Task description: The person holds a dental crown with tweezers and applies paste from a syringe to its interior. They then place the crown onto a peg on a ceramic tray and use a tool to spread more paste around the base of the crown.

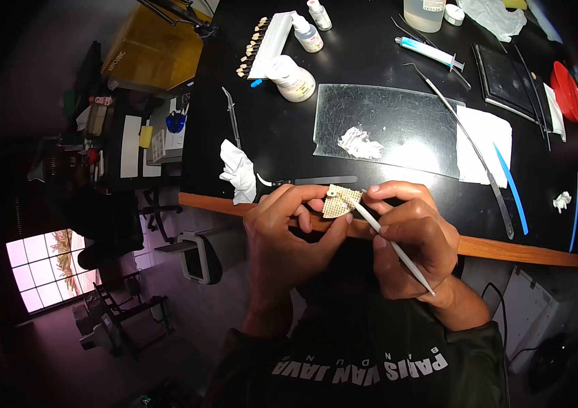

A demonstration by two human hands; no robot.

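My left hand (285, 234) pinches a small beige, grid-textured piece (344, 204) by its edge, just in front of the table's wooden rim. On the piece's upper left sits a tiny whitish part with a dark hole (332, 193). Between the fingers of my right hand (417, 238) is a slim white stick-shaped tool (404, 257), slanting so its far end touches or nearly touches the piece. Whether that end is a brush or a point I cannot make out. Behind my hands lies a dark flat-bladed tool (329, 180), partly hidden by my left fingers.
Beyond is a glass slab (411, 102) with white paste (360, 143). A white jar (290, 78), a tooth shade guide (272, 44), a syringe (428, 52) and a long metal instrument (466, 129) lie around it. Crumpled tissue (237, 170) is at left; a blue strip (512, 190) lies right.
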